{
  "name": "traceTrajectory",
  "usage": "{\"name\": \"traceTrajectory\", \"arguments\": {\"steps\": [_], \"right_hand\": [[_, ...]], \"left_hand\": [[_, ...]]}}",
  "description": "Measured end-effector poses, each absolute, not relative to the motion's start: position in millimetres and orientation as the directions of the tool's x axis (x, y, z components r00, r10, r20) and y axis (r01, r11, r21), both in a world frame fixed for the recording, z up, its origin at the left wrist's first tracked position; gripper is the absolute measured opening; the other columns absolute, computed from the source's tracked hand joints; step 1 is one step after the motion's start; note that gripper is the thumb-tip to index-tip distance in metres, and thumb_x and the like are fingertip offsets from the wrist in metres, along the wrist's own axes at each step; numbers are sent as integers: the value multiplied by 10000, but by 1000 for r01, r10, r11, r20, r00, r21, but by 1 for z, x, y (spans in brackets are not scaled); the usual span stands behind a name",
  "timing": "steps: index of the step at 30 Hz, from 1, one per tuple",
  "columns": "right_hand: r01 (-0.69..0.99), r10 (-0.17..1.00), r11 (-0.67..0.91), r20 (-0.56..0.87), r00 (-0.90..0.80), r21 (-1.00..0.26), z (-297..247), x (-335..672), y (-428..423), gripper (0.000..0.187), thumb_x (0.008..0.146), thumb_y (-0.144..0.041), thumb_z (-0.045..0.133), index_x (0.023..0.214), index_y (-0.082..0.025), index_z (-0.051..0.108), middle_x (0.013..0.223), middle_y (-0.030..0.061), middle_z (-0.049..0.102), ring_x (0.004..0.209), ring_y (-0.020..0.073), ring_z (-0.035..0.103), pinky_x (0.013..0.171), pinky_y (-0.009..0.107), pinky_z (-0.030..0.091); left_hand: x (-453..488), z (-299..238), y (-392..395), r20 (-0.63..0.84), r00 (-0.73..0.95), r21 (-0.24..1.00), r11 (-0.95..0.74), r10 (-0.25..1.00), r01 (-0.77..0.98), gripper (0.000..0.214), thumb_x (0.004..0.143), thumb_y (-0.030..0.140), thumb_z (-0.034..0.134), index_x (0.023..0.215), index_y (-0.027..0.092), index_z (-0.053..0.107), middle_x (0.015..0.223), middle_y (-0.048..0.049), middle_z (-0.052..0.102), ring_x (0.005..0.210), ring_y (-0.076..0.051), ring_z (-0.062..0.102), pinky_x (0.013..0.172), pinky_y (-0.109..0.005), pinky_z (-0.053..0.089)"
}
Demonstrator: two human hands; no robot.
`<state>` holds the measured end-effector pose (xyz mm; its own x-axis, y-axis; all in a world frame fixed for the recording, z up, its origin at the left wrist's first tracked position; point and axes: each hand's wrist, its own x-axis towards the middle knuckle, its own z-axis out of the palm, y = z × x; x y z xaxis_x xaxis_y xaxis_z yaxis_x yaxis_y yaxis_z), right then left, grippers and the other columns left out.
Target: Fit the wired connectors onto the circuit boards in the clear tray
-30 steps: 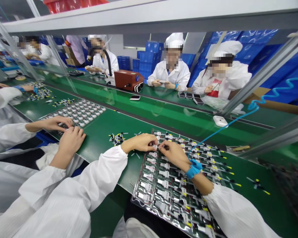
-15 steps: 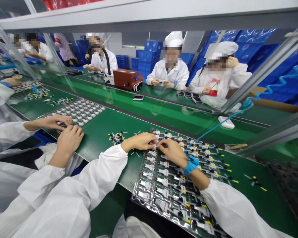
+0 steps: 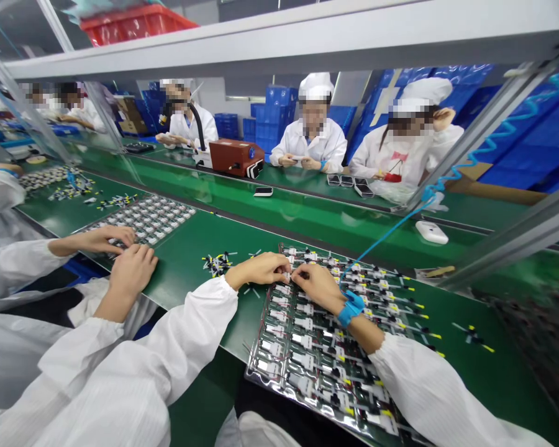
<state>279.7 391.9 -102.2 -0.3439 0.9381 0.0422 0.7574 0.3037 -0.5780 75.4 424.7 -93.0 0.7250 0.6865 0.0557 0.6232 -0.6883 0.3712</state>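
Observation:
My left hand (image 3: 262, 269) and my right hand (image 3: 318, 285) meet over the far left part of a clear plastic tray (image 3: 256, 377). Fingertips of both are pinched together around a small white part (image 3: 287, 277), mostly hidden by the fingers. Rows of white parts (image 3: 303, 341) with thin dark and red wires fill the tray pockets. Black pieces with yellow and clear tips (image 3: 340, 354) lie among them, some sticking out past the right edge. A blue wrist strap (image 3: 351, 308) with a cord circles my right wrist.
Loose black, yellow and clear pieces (image 3: 217, 264) lie left of my tray, with a few more (image 3: 472, 337) at right. A co-worker's hands (image 3: 133, 273) work at another tray (image 3: 156, 217). Beyond stand a white case (image 3: 431, 232), a red-brown machine (image 3: 235, 157) and seated people.
The view has tilted up slightly and shifted. Both my hands stay together in the same pinch over the tray, with only slight finger movement.

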Motion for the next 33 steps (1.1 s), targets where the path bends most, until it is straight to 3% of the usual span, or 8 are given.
{"name": "traceTrajectory", "arguments": {"steps": [8,12,16,19,21,25,29,33], "right_hand": [[781,928,317,5,-373,-538,-95,278,395,191,897,-240,610,925,-238,799,921,28,789,867,205,715,733,269,468],[806,925,332,5,-379,-491,-81,290,395,270,870,-246,646,1097,-229,791,992,70,794,949,269,722,793,323,484],[827,937,333,63,-343,-453,-62,324,390,381,900,-328,607,1245,-225,734,1040,81,792,977,309,722,844,379,503],[809,935,345,98,-342,-476,-54,361,379,338,868,-427,628,1131,-274,776,1035,72,792,888,301,732,782,386,529],[777,931,354,120,-344,-521,-53,385,368,319,851,-484,618,1039,-296,794,1045,80,790,836,296,729,749,396,538],[752,951,293,99,-292,-590,-61,418,340,498,848,-678,506,1019,-305,788,1059,80,785,742,328,700,673,466,560],[740,964,248,83,-253,-625,-65,425,315,587,801,-783,465,991,-335,793,927,60,791,655,341,681,600,497,576],[698,962,268,148,-228,-664,-62,423,295,582,775,-805,504,950,-337,802,959,62,798,657,318,710,531,436,592]], "left_hand": [[74,-94,425,61,741,376,-703,669,604,237,905,339,721,1070,170,709,1005,-64,712,909,-185,656,793,-257,447],[78,-91,408,70,729,291,-713,681,638,267,973,338,632,1174,180,708,1086,-92,713,1044,-220,626,960,-323,439],[62,-86,381,175,651,176,-674,738,717,351,992,333,592,1325,234,647,1344,-105,623,1244,-252,523,1082,-385,385],[29,-81,357,287,433,132,-483,855,866,346,1029,286,500,1347,261,635,1351,-98,623,1240,-262,497,1066,-430,382],[8,-82,341,278,323,96,-361,904,928,310,1018,262,510,1273,271,687,1283,-89,663,1204,-283,498,1048,-473,376],[-4,-91,314,220,408,12,-421,886,907,262,1001,217,536,1158,300,728,1244,-47,695,1317,-319,434,1145,-568,242],[9,-101,301,258,404,77,-435,878,897,224,1031,259,499,1059,266,720,1187,-42,723,1333,-294,450,1155,-517,264],[13,-108,299,277,362,216,-425,890,879,190,1024,281,519,1045,239,703,1119,-53,732,1223,-252,551,1079,-439,382]]}}
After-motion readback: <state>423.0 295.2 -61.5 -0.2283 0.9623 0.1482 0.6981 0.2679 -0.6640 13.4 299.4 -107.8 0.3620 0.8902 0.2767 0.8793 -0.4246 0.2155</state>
